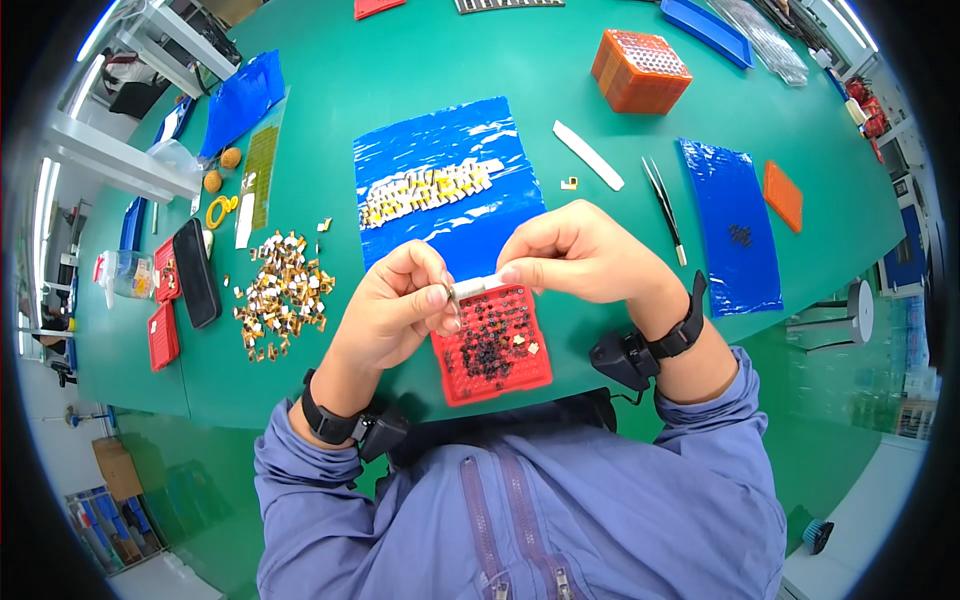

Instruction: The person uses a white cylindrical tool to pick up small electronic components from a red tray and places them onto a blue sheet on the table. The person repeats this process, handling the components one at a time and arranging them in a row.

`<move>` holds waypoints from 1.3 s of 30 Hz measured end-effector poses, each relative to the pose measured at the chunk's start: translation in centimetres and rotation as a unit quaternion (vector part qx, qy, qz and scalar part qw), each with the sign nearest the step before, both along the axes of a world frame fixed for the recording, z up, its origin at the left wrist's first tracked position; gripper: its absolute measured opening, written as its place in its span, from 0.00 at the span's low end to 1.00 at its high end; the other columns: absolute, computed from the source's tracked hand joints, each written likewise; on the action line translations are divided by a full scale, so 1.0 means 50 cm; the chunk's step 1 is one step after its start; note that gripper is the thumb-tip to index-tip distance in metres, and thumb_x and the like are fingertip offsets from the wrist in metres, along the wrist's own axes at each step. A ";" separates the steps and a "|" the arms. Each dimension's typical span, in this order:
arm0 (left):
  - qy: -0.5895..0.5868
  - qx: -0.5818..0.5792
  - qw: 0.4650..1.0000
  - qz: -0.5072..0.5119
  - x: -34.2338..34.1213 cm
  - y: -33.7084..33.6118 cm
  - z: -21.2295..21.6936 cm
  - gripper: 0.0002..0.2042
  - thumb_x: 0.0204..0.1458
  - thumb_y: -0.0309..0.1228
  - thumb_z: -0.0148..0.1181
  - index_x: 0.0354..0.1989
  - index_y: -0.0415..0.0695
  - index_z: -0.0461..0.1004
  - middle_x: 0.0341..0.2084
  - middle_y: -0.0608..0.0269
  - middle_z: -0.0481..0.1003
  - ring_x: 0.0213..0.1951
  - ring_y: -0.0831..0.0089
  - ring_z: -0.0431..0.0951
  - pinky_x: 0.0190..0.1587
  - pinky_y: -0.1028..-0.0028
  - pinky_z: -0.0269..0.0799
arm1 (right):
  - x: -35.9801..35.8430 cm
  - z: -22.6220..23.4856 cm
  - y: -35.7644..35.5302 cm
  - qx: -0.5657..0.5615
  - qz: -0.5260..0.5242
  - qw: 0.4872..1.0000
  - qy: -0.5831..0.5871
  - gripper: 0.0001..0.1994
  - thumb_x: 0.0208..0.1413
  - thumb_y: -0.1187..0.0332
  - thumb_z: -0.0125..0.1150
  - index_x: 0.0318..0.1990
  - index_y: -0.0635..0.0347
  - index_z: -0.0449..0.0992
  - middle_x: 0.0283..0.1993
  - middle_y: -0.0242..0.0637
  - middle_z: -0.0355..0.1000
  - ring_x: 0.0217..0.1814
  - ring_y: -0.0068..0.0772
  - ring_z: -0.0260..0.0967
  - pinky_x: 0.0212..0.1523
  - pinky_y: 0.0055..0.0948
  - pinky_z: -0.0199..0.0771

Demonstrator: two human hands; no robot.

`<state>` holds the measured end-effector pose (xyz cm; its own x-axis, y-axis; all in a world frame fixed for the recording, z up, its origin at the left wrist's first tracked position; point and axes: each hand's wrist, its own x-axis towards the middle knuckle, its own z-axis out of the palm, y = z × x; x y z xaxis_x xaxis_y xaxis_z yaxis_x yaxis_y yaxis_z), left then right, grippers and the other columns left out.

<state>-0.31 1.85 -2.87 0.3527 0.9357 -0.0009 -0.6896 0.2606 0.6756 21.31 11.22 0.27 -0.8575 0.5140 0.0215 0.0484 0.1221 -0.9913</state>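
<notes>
Both hands meet above the near edge of the blue film. My left hand [400, 300] is closed in a pinch at the left end of a short white strip [474, 287]. A small dark, metallic-looking bit shows by its fingertips; its kind is unclear. At the strip's right end, my right hand [575, 250] pinches with thumb and forefinger. Just below the fingers lies a red perforated tray [540, 372] with many small black parts [487, 352] and a few pale yellow pieces. Beyond the hands, rows of white-and-yellow pieces [430, 192] lie on the blue film [420, 140].
Left of my hands are a loose heap of gold-and-white pieces [284, 290], a black phone [196, 272] and yellow scissors [220, 210]. To the right lie tweezers [662, 205], a white flat stick [588, 155] and another blue sheet [735, 200]. An orange box [640, 75] stands farther back.
</notes>
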 end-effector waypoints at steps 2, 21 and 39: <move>-0.010 0.002 1.000 -0.006 0.000 0.000 -0.004 0.04 0.52 0.19 0.54 0.33 0.39 0.66 0.27 0.60 0.73 0.28 0.72 0.78 0.33 0.77 0.77 | 0.000 -0.001 0.003 0.045 0.008 0.999 0.021 0.05 0.49 0.73 0.63 0.31 0.65 0.75 0.23 0.24 0.67 0.24 0.10 0.59 0.22 0.14 0.56; -0.031 0.035 0.999 -0.007 0.009 -0.006 -0.013 0.05 0.52 0.24 0.56 0.32 0.41 0.65 0.23 0.60 0.72 0.24 0.73 0.76 0.28 0.78 0.74 | -0.005 0.016 -0.020 -0.009 0.020 1.000 -0.012 0.07 0.52 0.68 0.59 0.30 0.63 0.74 0.18 0.27 0.66 0.19 0.15 0.57 0.20 0.18 0.57; -0.008 0.053 0.998 -0.011 0.012 -0.012 -0.009 0.06 0.52 0.25 0.56 0.32 0.42 0.64 0.24 0.60 0.70 0.24 0.73 0.75 0.25 0.79 0.72 | 0.006 0.022 -0.015 0.029 0.030 0.999 0.009 0.06 0.52 0.71 0.61 0.32 0.65 0.73 0.23 0.28 0.67 0.22 0.10 0.59 0.21 0.13 0.56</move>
<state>0.29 1.25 -3.34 0.3721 0.9224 0.1037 -0.6953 0.2030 0.6894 21.62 10.49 1.36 -0.8862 0.4587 0.0649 0.0221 0.1817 -0.9831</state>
